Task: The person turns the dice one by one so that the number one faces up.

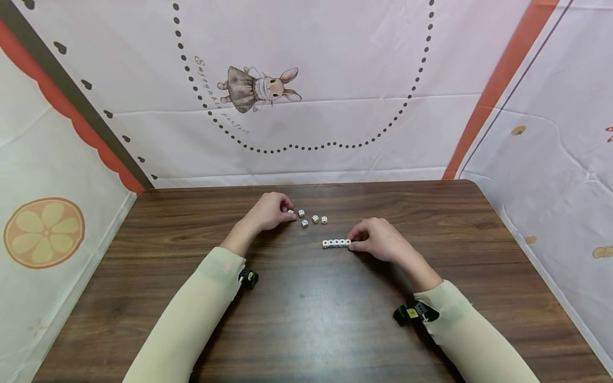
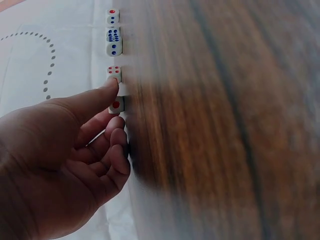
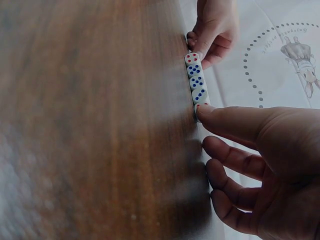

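At the left end of the loose dice, my left hand [image 1: 271, 211] pinches a white die [image 1: 290, 211] between thumb and fingers; in the left wrist view this die [image 2: 116, 104] shows one red dot. Several other loose dice, one of them a die [image 1: 304, 224] nearer me, lie just to the right of that hand. Closer to me, several dice stand side by side in a straight row [image 1: 337, 243]. My right hand [image 1: 380, 239] grips the die at the row's right end, its thumb [image 3: 215, 114] partly covering that die in the right wrist view.
The dice lie on a brown wood-grain table [image 1: 306, 319]. Behind its far edge hangs a pale cloth [image 1: 335, 127] with a printed rabbit, and more printed cloth stands along the left and right sides. Each wrist carries a small black camera.
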`<state>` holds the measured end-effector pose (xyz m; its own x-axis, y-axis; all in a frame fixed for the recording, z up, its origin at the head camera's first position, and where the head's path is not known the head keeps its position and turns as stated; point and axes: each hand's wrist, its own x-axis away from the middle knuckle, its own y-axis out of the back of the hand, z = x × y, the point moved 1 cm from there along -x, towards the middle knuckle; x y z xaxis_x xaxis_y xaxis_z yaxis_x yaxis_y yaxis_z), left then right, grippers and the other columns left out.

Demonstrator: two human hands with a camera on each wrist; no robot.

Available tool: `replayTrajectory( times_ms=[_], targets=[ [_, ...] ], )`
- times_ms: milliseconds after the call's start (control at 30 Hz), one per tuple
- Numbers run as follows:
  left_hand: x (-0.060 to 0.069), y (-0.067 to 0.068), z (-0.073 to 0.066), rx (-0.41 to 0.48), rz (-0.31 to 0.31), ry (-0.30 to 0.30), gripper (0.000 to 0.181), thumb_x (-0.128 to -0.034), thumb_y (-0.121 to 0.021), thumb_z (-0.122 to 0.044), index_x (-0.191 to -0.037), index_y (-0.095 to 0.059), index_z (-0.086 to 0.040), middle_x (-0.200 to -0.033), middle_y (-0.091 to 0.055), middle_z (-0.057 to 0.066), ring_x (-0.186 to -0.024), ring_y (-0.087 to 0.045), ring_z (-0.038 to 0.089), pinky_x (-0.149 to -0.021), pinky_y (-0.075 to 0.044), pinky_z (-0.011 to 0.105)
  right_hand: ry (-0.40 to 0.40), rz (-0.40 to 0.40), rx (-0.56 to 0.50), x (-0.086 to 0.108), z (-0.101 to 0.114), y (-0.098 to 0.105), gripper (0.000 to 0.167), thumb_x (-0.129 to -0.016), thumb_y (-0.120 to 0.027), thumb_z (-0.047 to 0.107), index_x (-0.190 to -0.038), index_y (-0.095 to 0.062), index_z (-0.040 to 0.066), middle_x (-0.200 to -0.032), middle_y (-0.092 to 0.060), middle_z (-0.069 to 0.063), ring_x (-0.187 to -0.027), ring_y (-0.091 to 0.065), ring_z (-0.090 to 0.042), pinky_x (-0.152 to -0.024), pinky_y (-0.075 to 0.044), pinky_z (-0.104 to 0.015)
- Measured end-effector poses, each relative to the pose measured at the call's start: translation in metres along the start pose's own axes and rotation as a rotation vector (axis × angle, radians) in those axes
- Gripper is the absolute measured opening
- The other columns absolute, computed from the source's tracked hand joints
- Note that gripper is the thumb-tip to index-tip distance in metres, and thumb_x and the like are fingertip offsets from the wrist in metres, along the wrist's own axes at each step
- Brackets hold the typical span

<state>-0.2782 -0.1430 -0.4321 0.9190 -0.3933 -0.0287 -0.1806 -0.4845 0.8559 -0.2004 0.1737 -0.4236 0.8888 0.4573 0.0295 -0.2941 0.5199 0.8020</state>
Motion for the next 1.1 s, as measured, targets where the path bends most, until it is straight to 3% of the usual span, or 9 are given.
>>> replayTrajectory(
  times_ms=[167,433,800,1100],
  targets=[
    [0.001,0.001,-0.002,-0.015,0.001,-0.002,0.018,-0.0918,-0.083,-0.017,-0.101,-0.078,-0.003,-0.083,-0.068,0.001,-0.08,-0.062,0.018,-0.083,-0.051,0.037,0.006,-0.003,0.003,0.0,0.0,0.0,0.006,-0.09,-0.087,0.017,-0.094,-0.082,0.016,-0.084,-0.073,0.009,-0.075,-0.059,-0.013,-0.07,-0.049,-0.035],
    [0.008,0.007,0.001,0.004,0.012,0.013,0.015,-0.0936,-0.079,-0.012,-0.105,-0.078,-0.003,-0.093,-0.072,0.005,-0.087,-0.065,0.02,-0.085,-0.052,0.038,-0.002,0.0,0.001,-0.001,0.0,0.001,0.005,-0.091,-0.086,0.017,-0.094,-0.082,0.016,-0.084,-0.073,0.009,-0.075,-0.059,-0.013,-0.07,-0.048,-0.035],
    [0.021,0.015,0.015,0.096,0.001,0.044,0.012,-0.096,-0.079,-0.012,-0.106,-0.076,-0.006,-0.096,-0.071,0.004,-0.091,-0.064,0.021,-0.086,-0.051,0.039,0.003,-0.002,0.002,-0.001,0.0,0.001,0.006,-0.09,-0.087,0.017,-0.094,-0.082,0.016,-0.085,-0.073,0.009,-0.076,-0.06,-0.013,-0.071,-0.049,-0.036],
    [0.03,0.019,0.026,0.122,-0.009,0.062,0.011,-0.0961,-0.079,-0.012,-0.104,-0.075,-0.006,-0.094,-0.071,0.004,-0.089,-0.065,0.02,-0.085,-0.05,0.039,0.008,-0.004,0.002,-0.001,-0.001,0.0,0.006,-0.091,-0.087,0.018,-0.094,-0.082,0.016,-0.084,-0.073,0.009,-0.075,-0.059,-0.012,-0.07,-0.048,-0.035]
  ],
)
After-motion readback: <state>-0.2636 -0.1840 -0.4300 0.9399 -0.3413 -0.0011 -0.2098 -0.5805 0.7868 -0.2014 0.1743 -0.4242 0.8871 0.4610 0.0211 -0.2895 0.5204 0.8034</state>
